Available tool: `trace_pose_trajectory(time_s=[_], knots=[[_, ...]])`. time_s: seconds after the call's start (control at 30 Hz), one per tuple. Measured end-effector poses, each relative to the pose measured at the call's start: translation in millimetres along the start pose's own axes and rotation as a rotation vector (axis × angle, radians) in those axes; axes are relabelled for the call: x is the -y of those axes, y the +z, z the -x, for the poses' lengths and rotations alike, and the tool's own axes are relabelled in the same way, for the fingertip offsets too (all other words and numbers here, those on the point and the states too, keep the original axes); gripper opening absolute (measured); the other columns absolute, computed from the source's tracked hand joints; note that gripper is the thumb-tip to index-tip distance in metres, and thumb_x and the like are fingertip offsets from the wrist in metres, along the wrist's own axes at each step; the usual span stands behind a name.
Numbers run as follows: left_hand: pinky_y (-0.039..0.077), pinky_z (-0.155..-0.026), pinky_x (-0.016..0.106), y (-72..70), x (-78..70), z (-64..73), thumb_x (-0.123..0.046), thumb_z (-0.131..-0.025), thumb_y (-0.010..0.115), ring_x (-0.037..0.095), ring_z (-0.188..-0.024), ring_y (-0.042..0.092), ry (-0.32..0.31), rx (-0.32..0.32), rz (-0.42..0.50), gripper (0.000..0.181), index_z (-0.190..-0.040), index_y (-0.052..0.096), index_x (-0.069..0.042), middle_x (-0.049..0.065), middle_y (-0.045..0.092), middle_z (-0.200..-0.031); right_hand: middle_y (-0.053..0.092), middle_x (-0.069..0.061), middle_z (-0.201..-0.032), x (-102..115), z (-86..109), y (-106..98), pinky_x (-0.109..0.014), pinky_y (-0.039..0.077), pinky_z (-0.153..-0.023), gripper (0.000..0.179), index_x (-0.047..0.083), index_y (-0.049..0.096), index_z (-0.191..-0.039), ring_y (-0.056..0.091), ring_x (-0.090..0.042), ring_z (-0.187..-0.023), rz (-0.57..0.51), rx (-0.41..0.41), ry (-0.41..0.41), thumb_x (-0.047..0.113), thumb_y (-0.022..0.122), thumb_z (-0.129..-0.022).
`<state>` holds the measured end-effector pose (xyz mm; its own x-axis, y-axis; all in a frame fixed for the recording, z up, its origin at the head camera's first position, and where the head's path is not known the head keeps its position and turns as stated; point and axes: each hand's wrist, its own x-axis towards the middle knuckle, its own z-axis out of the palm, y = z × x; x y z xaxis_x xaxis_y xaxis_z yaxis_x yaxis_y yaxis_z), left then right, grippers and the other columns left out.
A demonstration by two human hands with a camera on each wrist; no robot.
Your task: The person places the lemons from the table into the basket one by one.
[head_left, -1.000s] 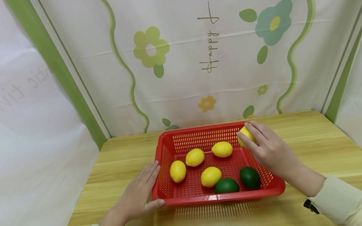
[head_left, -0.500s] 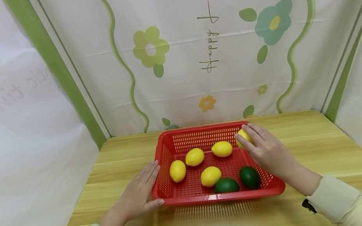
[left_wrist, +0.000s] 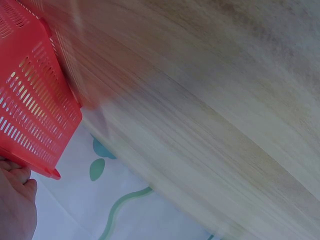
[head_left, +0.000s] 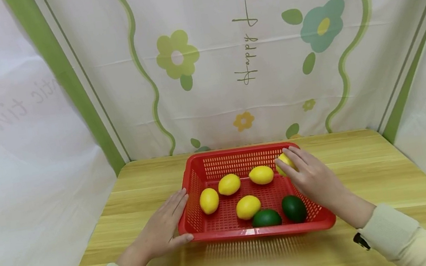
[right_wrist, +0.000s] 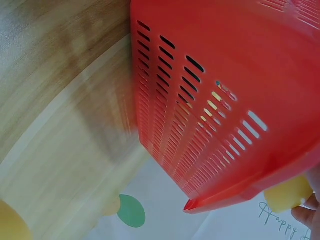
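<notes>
A red plastic basket (head_left: pixel 229 236) with slotted walls stands on the table. My left hand (head_left: pixel 165 226) rests at its left rim, fingers nearly straight and thumb at the front corner. At the basket's right end, my right hand (head_left: pixel 315 177) holds a lemon (head_left: pixel 284 166) between thumb and fingers, partly hidden by them. The lemon (right_wrist: pixel 286 194) also shows beyond the rim in the right wrist view. Inside lie several other lemons: one at the left (head_left: pixel 209 201), two along the back, and one (head_left: pixel 248 207) touching a dark green, avocado-like fruit (head_left: pixel 267 218). Another green fruit (head_left: pixel 294 209) sits front right.
The wooden table (head_left: pixel 140 177) extends around the basket on all sides. Behind it hangs a white curtain (head_left: pixel 215 95) printed with flowers, and further sheets enclose both sides. A blurred yellow shape (right_wrist: pixel 11 224) at the lower left of the right wrist view cannot be identified.
My right hand has shifted slightly left and down over the basket, carrying the lemon with it. The left hand, the basket and the other fruit have stayed in place.
</notes>
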<state>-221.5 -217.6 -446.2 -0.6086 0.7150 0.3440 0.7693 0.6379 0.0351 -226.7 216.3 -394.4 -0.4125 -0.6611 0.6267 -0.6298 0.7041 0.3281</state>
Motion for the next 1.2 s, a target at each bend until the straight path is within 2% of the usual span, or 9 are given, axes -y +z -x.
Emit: trace_pose_trajectory(time_s=[0.1,0.27,0.33,0.4,0.5,0.8,1.2], knots=[[0.028,-0.113,0.045,0.2,0.3,-0.1,-0.06,-0.09,0.054,0.03,-0.143,0.025,0.0,-0.002,0.001,0.091,-0.149,0.031,0.005,0.018,0.028,-0.156,0.056,-0.032,-0.123,-0.1,0.1,2.2,-0.054,0.049,-0.091,0.038,-0.001,0.06,-0.125,0.056,-0.046,-0.11,-0.016,0.028,0.005,0.017,0.034,-0.104],[0.028,-0.113,0.045,0.7,0.9,0.3,-0.061,-0.09,0.054,0.031,-0.143,0.025,0.0,-0.006,-0.001,0.091,-0.149,0.031,0.005,0.018,0.028,-0.156,0.057,-0.031,-0.122,0.1,-1.0,7.3,-0.053,0.051,-0.089,0.037,-0.001,0.061,-0.123,0.057,-0.046,-0.108,-0.034,0.035,0.004,0.021,0.037,-0.105],[0.028,-0.113,0.045,0.8,0.9,0.4,-0.061,-0.09,0.054,0.031,-0.143,0.026,0.001,-0.007,-0.001,0.091,-0.148,0.031,0.005,0.018,0.028,-0.155,0.057,-0.031,-0.121,0.0,-1.4,9.5,-0.053,0.051,-0.087,0.03,-0.001,0.061,-0.122,0.057,-0.046,-0.107,-0.038,0.038,0.005,0.018,0.048,-0.102],[0.028,-0.113,0.045,0.8,0.9,0.4,-0.061,-0.09,0.054,0.031,-0.143,0.026,0.002,-0.008,-0.002,0.091,-0.148,0.031,0.006,0.019,0.028,-0.155,0.057,-0.031,-0.121,0.3,-1.5,10.9,-0.053,0.052,-0.087,0.034,0.0,0.061,-0.122,0.058,-0.046,-0.107,-0.042,0.053,0.011,0.011,0.068,-0.091],[0.028,-0.113,0.045,0.9,0.9,0.4,-0.06,-0.09,0.054,0.031,-0.143,0.026,0.002,-0.011,0.001,0.091,-0.148,0.032,0.006,0.019,0.029,-0.155,0.059,-0.031,-0.119,1.4,-2.7,12.6,-0.053,0.052,-0.086,0.056,0.0,0.062,-0.121,0.058,-0.045,-0.106,-0.041,0.072,0.02,0.004,0.085,-0.07],[0.028,-0.112,0.046,0.8,0.6,0.1,-0.061,-0.09,0.054,0.031,-0.143,0.026,0.001,-0.008,0.005,0.091,-0.148,0.031,0.006,0.019,0.028,-0.155,0.061,-0.027,-0.117,5.5,-3.0,14.4,-0.051,0.053,-0.086,0.052,0.003,0.063,-0.12,0.059,-0.043,-0.107,-0.035,0.16,0.042,0.006,0.085,-0.073],[0.03,-0.111,0.047,1.5,0.7,0.2,-0.061,-0.09,0.053,0.031,-0.143,0.026,0.004,-0.018,0.009,0.091,-0.148,0.032,0.006,0.019,0.029,-0.155,0.061,-0.027,-0.117,5.2,-0.8,17.6,-0.05,0.052,-0.088,0.052,0.003,0.063,-0.121,0.059,-0.042,-0.108,-0.035,0.192,0.048,0.006,0.084,-0.073]])
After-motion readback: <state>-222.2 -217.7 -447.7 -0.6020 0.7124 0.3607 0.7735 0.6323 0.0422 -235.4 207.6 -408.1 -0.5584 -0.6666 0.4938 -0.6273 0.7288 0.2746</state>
